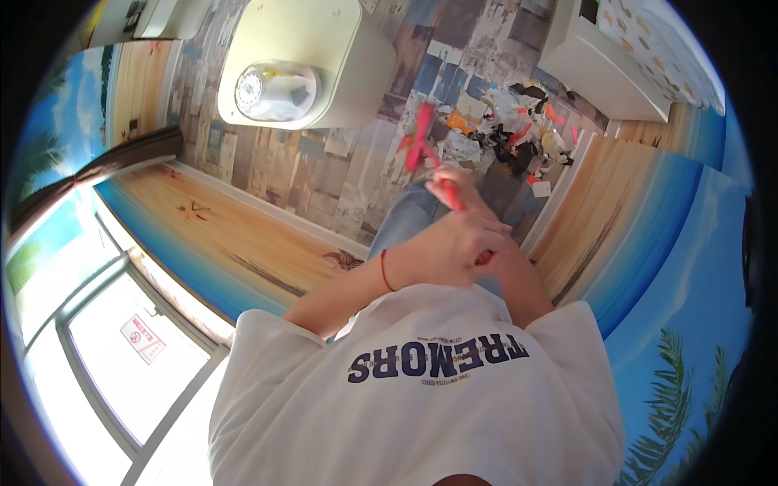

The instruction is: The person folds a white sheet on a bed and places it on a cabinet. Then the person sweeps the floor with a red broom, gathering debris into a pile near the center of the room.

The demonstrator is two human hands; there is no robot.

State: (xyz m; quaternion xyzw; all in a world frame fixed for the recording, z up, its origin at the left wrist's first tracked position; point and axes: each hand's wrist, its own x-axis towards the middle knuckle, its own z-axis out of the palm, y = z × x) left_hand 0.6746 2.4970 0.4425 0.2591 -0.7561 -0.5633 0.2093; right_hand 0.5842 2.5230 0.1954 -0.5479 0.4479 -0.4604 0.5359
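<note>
My left hand [463, 241], with a thin red cord on its wrist, is closed around the near end of a red stick. Beyond it, my right hand [459, 183] grips the same stick [450, 194] farther along. The stick points away from me and slightly left, ending in a pink-red head [419, 139] blurred by motion; its exact kind I cannot make out. To the right of that head lies a heap of litter [510, 125] on the floor: crumpled plastic, paper scraps, black pieces and bits of orange and pink.
A pale bin-like unit [352, 101] stands ahead on the left, with a clear plastic container [279, 91] on top. A white cabinet [600, 69] is at the far right. Low beach-patterned walls [219, 219] border the wood-patterned floor [324, 182]. A bright glass door [130, 348] is on the left.
</note>
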